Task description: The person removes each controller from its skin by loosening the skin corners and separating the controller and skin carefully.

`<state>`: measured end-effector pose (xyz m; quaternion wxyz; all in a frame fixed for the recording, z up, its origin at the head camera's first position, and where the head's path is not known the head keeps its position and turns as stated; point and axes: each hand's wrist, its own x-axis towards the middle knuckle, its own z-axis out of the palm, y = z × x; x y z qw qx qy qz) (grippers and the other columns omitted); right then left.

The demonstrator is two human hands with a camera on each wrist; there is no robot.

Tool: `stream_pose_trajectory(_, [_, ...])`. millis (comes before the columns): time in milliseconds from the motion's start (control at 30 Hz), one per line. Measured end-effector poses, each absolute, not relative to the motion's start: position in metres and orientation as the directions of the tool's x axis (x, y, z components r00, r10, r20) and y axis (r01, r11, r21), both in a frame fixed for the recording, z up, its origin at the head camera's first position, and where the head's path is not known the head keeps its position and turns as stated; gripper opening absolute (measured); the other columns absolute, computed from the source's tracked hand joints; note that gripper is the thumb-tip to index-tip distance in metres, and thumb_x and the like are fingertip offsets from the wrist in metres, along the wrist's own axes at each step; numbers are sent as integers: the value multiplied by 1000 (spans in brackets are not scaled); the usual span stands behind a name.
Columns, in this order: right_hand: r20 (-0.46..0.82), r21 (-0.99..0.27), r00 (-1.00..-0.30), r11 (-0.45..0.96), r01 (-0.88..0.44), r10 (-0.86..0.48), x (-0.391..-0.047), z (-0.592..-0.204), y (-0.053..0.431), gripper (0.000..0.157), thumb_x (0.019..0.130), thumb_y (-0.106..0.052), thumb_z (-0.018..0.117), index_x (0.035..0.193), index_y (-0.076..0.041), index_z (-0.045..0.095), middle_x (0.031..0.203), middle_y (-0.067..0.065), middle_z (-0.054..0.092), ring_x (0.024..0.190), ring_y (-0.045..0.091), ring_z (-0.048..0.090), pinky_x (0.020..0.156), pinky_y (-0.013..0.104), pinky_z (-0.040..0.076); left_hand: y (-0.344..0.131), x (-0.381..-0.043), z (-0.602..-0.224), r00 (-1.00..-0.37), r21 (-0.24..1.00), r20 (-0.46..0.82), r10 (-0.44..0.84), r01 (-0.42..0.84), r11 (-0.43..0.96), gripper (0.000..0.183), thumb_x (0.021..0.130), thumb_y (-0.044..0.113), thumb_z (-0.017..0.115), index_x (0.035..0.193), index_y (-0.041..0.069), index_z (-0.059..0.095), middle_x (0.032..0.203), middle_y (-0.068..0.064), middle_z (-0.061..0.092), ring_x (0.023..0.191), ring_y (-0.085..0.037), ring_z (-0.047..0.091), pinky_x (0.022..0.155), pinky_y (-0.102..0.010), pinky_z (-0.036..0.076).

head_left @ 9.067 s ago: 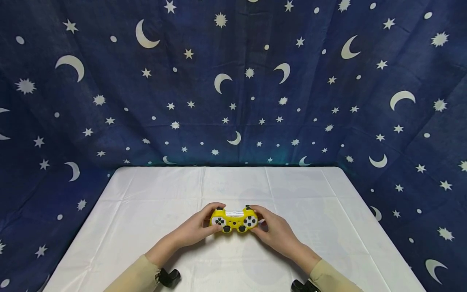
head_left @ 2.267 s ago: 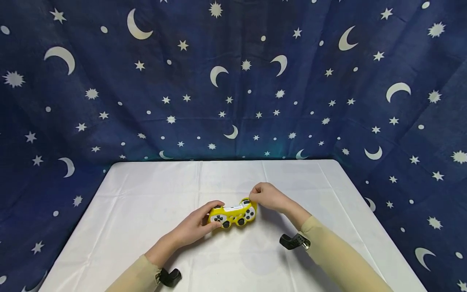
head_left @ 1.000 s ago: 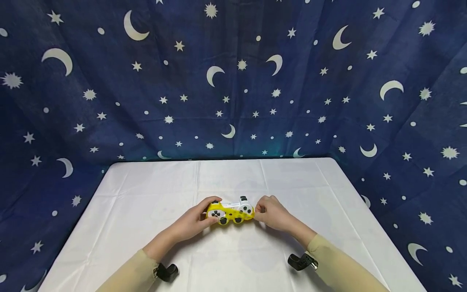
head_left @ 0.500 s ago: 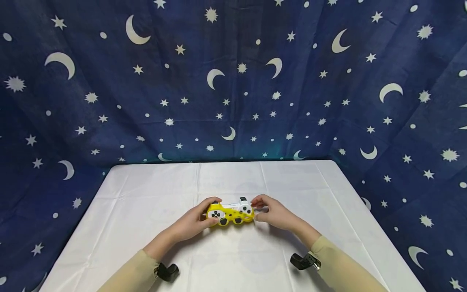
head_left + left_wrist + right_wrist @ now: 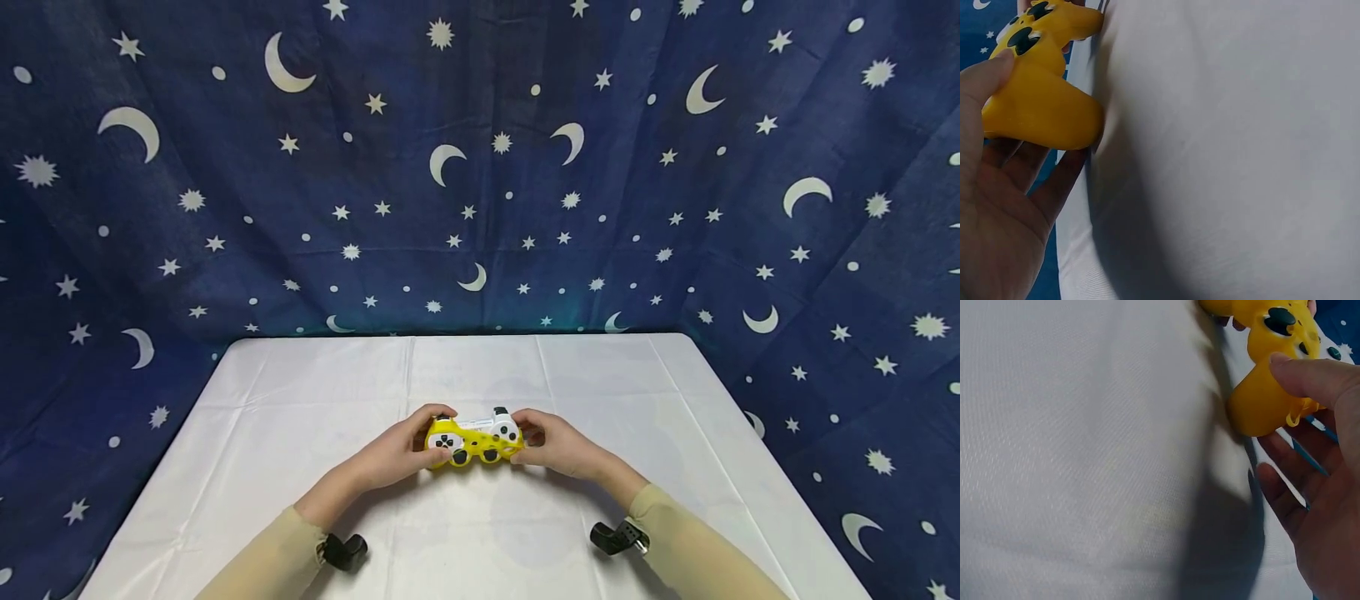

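A white game controller (image 5: 505, 428) with dark buttons rests on the table, partly wrapped in a yellow silicone cover (image 5: 480, 442). At its right end the cover is pulled down, so the white shell and the shoulder buttons show bare. My left hand (image 5: 393, 454) grips the covered left end, thumb on the face near the direction buttons, fingers behind. On the right end my right hand (image 5: 562, 447) has its thumb on the yellow grip and its fingers behind. In the right wrist view, a small loop of the cover (image 5: 1257, 403) sticks out below the thumb.
A white cloth covers the table (image 5: 315, 375), with fold lines across it. Behind and at both sides hangs a dark blue curtain (image 5: 405, 167) with moons and stars. Each wrist carries a black camera mount (image 5: 345, 552).
Since the earliest frame the right end of the cover has been peeled down, baring white shell. Over the last second the right hand's fingers have spread and moved in around that end. The left hand kept its grip.
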<state>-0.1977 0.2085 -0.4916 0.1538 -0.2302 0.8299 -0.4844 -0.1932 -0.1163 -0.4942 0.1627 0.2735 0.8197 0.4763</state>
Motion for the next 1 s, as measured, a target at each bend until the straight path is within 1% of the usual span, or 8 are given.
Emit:
stream_pose_trajectory(133, [-46, -888, -849, 410, -207, -527, -197, -493, 208, 45, 86, -10, 83, 126, -8, 63, 116, 2, 66, 102, 21, 62, 89, 31, 50, -116, -197, -490, -790, 847, -10, 613, 319, 424, 57, 96, 43, 72, 145, 36, 43, 120, 10, 62, 103, -13, 61, 95, -41, 46])
stream_pose_trajectory(300, [-65, -895, -851, 409, -182, -521, -199, -498, 206, 44, 86, -9, 83, 125, -9, 62, 120, 2, 65, 111, 20, 63, 97, 34, 50, -116, -201, -481, -795, 821, -27, 606, 328, 467, 52, 94, 43, 73, 140, 34, 49, 129, 12, 57, 114, -15, 58, 101, -43, 45])
stream_pose_trajectory(400, [-69, -890, -855, 419, -180, -514, -200, -499, 206, 45, 86, -9, 84, 125, -9, 61, 121, 2, 65, 113, 20, 63, 98, 35, 50, -116, -204, -474, -788, 815, -26, 615, 340, 470, 41, 101, 43, 63, 138, 29, 54, 136, 11, 54, 123, -17, 55, 106, -46, 43])
stream_pose_trajectory(533, [-68, -888, -863, 425, -177, -501, -199, -500, 206, 46, 85, -9, 84, 126, -10, 61, 122, 1, 65, 115, 21, 63, 100, 39, 49, -115, -211, -464, -781, 773, -3, 624, 394, 497, 33, 109, 42, 47, 134, 28, 63, 137, 13, 55, 128, -15, 52, 109, -46, 40])
stream_pose_trajectory(633, [-68, -887, -868, 428, -173, -492, -198, -501, 205, 47, 85, -7, 84, 126, -9, 61, 122, 1, 65, 115, 22, 63, 101, 43, 48, -114, -217, -458, -772, 734, 2, 635, 432, 524, 30, 110, 37, 44, 126, 32, 69, 135, 15, 56, 128, -12, 52, 109, -45, 40])
stream_pose_trajectory(800, [-73, -874, -875, 453, -174, -478, -194, -496, 201, 44, 86, 0, 81, 125, -6, 61, 121, 5, 65, 116, 27, 62, 103, 47, 46, -112, -226, -450, -735, 708, -6, 678, 475, 522, 29, 109, 26, 44, 116, 30, 72, 134, 9, 59, 128, -16, 53, 108, -46, 40])
stream_pose_trajectory(933, [-65, -879, -871, 441, -181, -486, -194, -495, 201, 43, 86, -2, 81, 123, -7, 62, 120, 4, 66, 116, 26, 63, 103, 47, 46, -111, -233, -446, -707, 750, -59, 705, 434, 498, 28, 107, 21, 45, 109, 30, 70, 135, 0, 59, 126, -18, 52, 108, -47, 39])
stream_pose_trajectory(1000, [-56, -882, -867, 432, -191, -496, -195, -496, 202, 43, 86, -7, 83, 124, -9, 62, 119, 1, 66, 115, 23, 63, 102, 45, 47, -110, -237, -446, -698, 776, -89, 711, 399, 489, 27, 105, 19, 45, 105, 29, 70, 135, 0, 59, 126, -18, 52, 107, -46, 39])
